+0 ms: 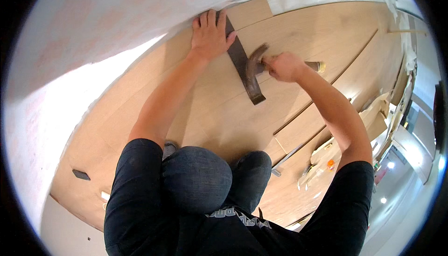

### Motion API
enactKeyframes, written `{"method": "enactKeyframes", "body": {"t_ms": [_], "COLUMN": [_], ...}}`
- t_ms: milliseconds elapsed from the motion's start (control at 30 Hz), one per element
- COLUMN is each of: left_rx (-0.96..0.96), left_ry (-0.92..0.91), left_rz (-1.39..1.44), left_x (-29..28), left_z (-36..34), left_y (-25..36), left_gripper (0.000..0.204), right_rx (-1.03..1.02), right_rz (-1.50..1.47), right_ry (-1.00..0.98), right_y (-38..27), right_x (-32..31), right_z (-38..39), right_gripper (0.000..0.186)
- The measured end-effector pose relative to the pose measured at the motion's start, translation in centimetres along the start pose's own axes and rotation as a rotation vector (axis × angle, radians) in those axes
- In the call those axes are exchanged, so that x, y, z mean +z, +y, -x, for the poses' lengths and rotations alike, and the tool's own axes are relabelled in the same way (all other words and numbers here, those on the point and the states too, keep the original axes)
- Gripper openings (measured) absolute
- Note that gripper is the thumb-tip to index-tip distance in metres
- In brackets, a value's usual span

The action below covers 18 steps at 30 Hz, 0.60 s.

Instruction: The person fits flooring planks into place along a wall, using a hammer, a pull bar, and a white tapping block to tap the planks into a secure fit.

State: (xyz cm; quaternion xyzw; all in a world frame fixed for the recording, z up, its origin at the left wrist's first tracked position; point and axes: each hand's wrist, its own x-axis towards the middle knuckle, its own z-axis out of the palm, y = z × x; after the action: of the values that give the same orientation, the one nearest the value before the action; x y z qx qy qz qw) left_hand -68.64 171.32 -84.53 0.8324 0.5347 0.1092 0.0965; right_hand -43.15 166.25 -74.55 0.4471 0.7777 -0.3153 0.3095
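My left hand (209,36) lies pressed over the upper end of a long dark metal bar (237,55), next to the wall's foot, fingers stretched over the bar and the short plank piece beside it. The bar runs diagonally over pale wood flooring, with a bent lower end. My right hand (284,67) grips a hammer (256,60), its curved head over the bar's lower half, slightly blurred; whether it touches the bar I cannot tell. The handle's yellow-tipped end shows right of my fist.
A white, pink-patterned covered wall (102,22) curves along the left and top. Loose long planks and strips (303,125) lie to the right, with packaging scraps (322,153) and a small orange object (331,164). A dark block (80,174) lies at lower left. My bent knees occupy the bottom middle.
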Motion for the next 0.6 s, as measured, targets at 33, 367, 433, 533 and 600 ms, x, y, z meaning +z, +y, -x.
{"method": "enactKeyframes", "body": {"t_ms": [33, 367, 433, 533, 600], "left_rx": [-0.001, 0.0, -0.001, -0.004, 0.002], "left_ry": [0.009, -0.022, 0.009, -0.001, -0.055], "left_rz": [-0.009, -0.007, -0.018, 0.002, 0.009], "left_x": [0.1, -0.1, 0.3, 0.0, -0.7], "left_z": [0.0, 0.0, 0.0, 0.0, -0.2], "left_y": [0.0, -0.2, -0.2, 0.0, -0.1], "left_gripper": [0.073, 0.075, 0.074, 0.075, 0.076], "right_rx": [0.105, -0.062, 0.092, 0.212, 0.166], "right_rz": [-0.108, 0.049, -0.138, -0.231, -0.044], "right_ry": [0.117, -0.188, 0.079, 0.255, -0.001], "right_y": [0.5, -0.6, 0.3, 0.9, -0.1], "right_x": [-0.4, 0.3, 0.2, 2.8, 4.6], "right_z": [-0.3, 1.2, 1.1, 1.1, 1.7], "right_gripper": [0.035, 0.029, 0.034, 0.035, 0.035]}}
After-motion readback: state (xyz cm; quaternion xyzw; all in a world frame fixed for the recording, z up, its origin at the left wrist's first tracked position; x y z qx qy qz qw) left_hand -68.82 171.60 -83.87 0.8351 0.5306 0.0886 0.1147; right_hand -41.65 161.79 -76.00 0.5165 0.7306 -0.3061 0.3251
